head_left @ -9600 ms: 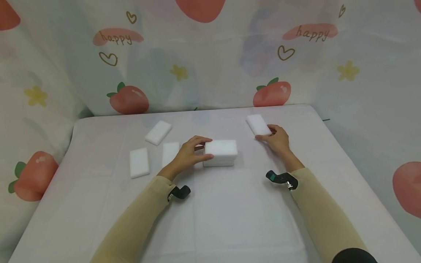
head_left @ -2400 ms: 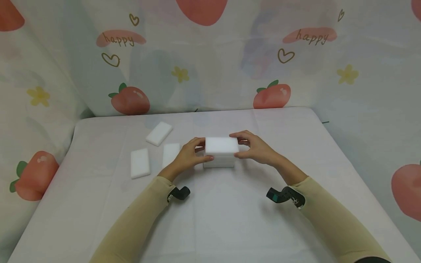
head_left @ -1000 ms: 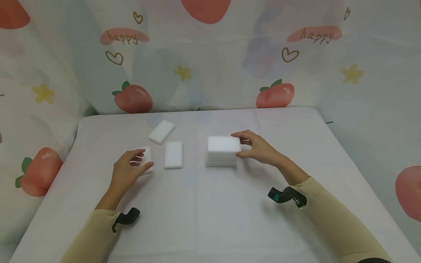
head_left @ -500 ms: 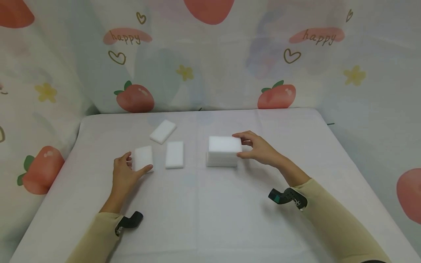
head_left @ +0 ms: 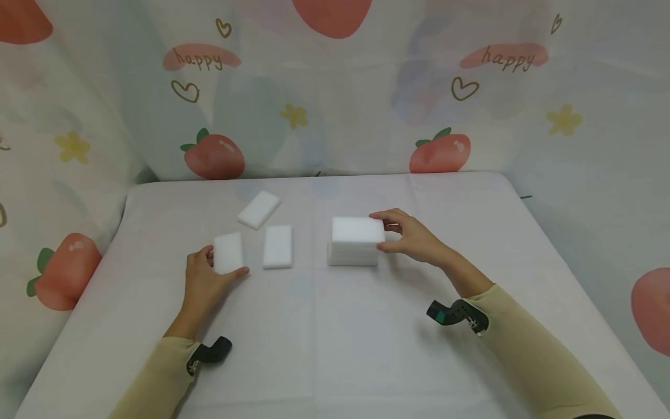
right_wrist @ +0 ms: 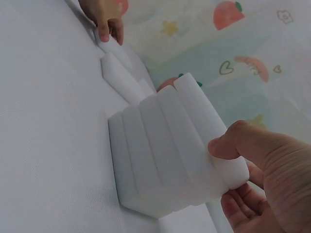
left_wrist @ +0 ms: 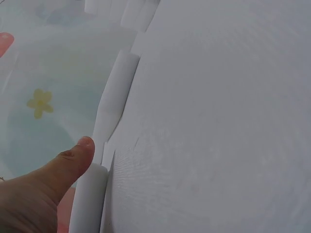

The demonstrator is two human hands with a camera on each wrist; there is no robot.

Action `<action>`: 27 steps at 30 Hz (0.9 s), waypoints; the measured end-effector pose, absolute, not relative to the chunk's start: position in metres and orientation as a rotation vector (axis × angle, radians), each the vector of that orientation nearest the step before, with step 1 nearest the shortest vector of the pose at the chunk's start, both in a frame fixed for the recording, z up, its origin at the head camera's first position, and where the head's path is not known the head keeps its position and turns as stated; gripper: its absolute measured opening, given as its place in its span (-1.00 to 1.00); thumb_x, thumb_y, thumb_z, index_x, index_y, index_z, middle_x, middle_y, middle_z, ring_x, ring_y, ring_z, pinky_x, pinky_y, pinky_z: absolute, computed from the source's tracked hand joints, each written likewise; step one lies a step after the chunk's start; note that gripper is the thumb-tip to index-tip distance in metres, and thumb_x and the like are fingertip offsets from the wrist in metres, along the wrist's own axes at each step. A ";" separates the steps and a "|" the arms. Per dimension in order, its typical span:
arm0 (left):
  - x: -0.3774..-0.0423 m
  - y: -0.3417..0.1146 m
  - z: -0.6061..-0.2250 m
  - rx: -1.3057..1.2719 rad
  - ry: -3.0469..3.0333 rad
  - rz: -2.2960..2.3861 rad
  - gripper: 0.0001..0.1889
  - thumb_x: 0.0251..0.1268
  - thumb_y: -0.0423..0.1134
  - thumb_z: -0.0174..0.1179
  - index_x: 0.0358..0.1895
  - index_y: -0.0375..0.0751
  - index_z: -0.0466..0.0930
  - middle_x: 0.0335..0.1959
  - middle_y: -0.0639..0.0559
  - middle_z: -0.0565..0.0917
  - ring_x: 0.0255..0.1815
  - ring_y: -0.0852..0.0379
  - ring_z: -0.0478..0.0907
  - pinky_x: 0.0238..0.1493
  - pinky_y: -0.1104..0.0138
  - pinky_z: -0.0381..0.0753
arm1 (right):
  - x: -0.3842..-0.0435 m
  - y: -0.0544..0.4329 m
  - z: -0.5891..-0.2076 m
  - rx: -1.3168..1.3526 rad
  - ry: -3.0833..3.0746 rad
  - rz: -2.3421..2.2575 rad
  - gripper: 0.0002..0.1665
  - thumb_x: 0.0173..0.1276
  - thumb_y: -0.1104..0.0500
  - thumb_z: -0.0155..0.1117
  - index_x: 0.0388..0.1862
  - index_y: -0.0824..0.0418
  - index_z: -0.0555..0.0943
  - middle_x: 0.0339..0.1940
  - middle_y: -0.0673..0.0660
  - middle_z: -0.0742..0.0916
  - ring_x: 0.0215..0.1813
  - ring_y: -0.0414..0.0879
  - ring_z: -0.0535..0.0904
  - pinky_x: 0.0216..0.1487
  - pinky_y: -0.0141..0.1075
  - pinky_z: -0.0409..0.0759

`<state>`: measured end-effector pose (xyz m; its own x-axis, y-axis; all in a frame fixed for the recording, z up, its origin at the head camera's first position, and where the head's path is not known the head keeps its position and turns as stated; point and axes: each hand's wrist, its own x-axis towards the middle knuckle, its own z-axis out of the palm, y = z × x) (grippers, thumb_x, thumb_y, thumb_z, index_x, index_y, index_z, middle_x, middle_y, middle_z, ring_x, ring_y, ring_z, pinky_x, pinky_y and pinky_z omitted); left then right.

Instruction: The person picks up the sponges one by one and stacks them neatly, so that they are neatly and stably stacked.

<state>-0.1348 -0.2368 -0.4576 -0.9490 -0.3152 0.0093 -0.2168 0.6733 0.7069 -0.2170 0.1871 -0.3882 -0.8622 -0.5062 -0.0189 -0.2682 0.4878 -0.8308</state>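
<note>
White rectangular sponges lie on the table. In the head view my left hand (head_left: 205,285) is at the leftmost sponge (head_left: 228,253), fingers along its left edge and thumb across its near edge. The left wrist view shows the thumb (left_wrist: 73,162) over one end of this sponge. My right hand (head_left: 413,237) grips the right end of the top sponge (head_left: 357,228) on a stack (head_left: 352,256) of several. In the right wrist view, the thumb (right_wrist: 226,148) presses one long side of that top sponge (right_wrist: 204,114), fingers behind it; it sticks out slightly past those below.
Two more loose sponges lie between the left hand and the stack: one upright to the view (head_left: 278,247), one slanted farther back (head_left: 259,209). A white cloth covers the table (head_left: 335,349). A printed curtain (head_left: 345,105) stands behind its far edge.
Earlier the right hand brought a sponge from the right onto the stack. The left hand left the stack, moved to the leftmost sponge and closed in around it. The right hand has stayed on the stack.
</note>
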 end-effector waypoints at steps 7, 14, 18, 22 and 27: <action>-0.134 -0.237 -0.458 0.426 -2.756 -1.124 0.02 -0.01 -0.02 0.52 0.40 -0.53 0.15 0.18 -0.41 0.30 0.17 -0.24 0.32 0.20 -0.05 0.42 | -0.217 0.187 -0.389 -0.636 2.468 -1.309 -0.25 0.23 0.28 0.41 0.40 0.22 0.39 0.31 0.22 0.42 0.35 0.19 0.40 0.40 0.04 0.37; -0.134 -0.239 -0.459 0.425 -2.773 -1.112 0.01 0.00 -0.01 0.51 0.40 -0.52 0.16 0.17 -0.40 0.31 0.15 -0.23 0.34 0.16 -0.04 0.44 | -0.217 0.187 -0.389 -0.647 2.472 -1.310 -0.25 0.22 0.29 0.42 0.40 0.21 0.39 0.28 0.20 0.44 0.33 0.16 0.41 0.40 -0.02 0.38; -0.134 -0.241 -0.459 0.434 -2.787 -1.106 0.01 0.01 0.00 0.50 0.41 -0.50 0.16 0.16 -0.40 0.32 0.13 -0.23 0.35 0.12 -0.03 0.44 | -0.217 0.187 -0.390 -0.653 2.473 -1.311 -0.25 0.22 0.30 0.42 0.40 0.22 0.39 0.28 0.21 0.44 0.33 0.15 0.41 0.40 -0.02 0.38; -0.134 -0.242 -0.458 0.432 -2.785 -1.105 -0.02 0.00 -0.02 0.50 0.40 -0.50 0.18 0.13 -0.38 0.33 0.10 -0.21 0.35 0.09 -0.02 0.44 | -0.216 0.187 -0.389 -0.649 2.467 -1.317 -0.25 0.23 0.30 0.41 0.40 0.22 0.39 0.30 0.21 0.43 0.34 0.17 0.40 0.40 0.01 0.37; -0.134 -0.243 -0.458 0.409 -2.789 -1.112 -0.03 0.00 -0.03 0.51 0.39 -0.49 0.21 0.11 -0.36 0.35 0.09 -0.20 0.35 0.07 -0.01 0.44 | -0.217 0.188 -0.389 -0.650 2.452 -1.333 -0.25 0.23 0.30 0.41 0.40 0.22 0.38 0.31 0.22 0.42 0.35 0.18 0.40 0.40 0.05 0.37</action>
